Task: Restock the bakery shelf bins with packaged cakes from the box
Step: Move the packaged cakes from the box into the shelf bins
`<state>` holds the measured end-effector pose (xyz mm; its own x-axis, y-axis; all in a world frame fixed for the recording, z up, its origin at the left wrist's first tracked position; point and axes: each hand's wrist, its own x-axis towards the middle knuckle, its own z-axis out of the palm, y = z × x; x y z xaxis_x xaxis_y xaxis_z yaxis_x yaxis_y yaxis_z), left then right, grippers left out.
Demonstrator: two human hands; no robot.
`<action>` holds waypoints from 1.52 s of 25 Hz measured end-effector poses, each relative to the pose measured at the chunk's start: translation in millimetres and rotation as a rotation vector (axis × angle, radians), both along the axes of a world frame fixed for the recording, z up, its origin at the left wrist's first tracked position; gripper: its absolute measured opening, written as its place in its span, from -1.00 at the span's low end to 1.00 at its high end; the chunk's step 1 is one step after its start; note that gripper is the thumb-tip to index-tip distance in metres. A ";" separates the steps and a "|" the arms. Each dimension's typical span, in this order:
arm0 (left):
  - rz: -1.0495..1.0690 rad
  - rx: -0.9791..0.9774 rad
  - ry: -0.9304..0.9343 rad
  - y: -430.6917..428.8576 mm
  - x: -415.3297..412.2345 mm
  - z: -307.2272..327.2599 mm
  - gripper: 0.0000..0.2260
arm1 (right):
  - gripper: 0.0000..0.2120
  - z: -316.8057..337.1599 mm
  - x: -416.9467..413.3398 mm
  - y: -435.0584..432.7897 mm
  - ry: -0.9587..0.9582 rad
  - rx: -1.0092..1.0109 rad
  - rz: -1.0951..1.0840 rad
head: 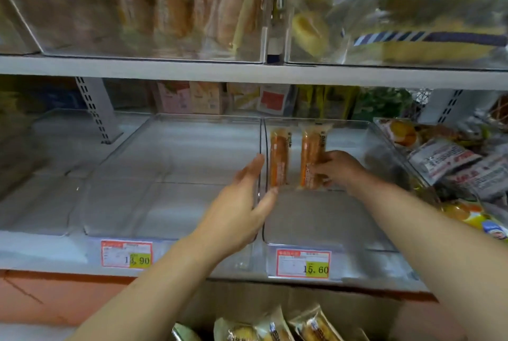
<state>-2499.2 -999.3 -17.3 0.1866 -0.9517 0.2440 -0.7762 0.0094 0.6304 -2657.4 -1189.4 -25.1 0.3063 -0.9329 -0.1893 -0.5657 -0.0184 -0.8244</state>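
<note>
**Fingers (327, 159) on the near end, long axis running away**

Fingers of the right hand (339, 170) curl round the near end of the right cake (312, 151), thumb side hidden under the wrapper, so the hold sits at the packet's front tip and not at its middle. This packet lies with its long axis front to back, the far end pointing at the rear of the right bin (330, 219).

Just beside it, a narrow gap apart and parallel, lies the left cake (279, 156), close against the divider (263, 134).

The left hand (242, 208) is flat and relaxed, holding nothing. Its straight fingers lie along the divider on the side of the left bin (165, 203), while the thumb reaches across to the near tip of the left cake. Whether it touches the wrapper is hard to tell through the blur.

Both packets sit in the back half of the right bin, ahead of both hands and slightly to the right of the left one. The right hand is the nearer to the packet in play, and any nudge that squares the row would likely run along that front-to-back line.

Below the shelf edge, more packaged cakes (316, 325) wait in the box (302, 296), nearer the body than either hand. The bin's front carries a price tag (303, 263).
</note>
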 end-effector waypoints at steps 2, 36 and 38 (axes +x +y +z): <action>-0.011 -0.014 0.004 -3.3 2.2 -2.8 -0.46 | -0.67 -8.9 11.0 -11.4 0.040 0.029 0.014; -0.290 0.668 -0.047 179.5 -93.7 -119.2 -0.50 | -0.26 -98.4 -114.5 282.6 0.593 0.175 0.765; -0.244 0.688 0.128 177.9 -98.9 -127.3 -0.47 | -0.35 -105.8 -108.6 288.3 0.525 0.080 0.619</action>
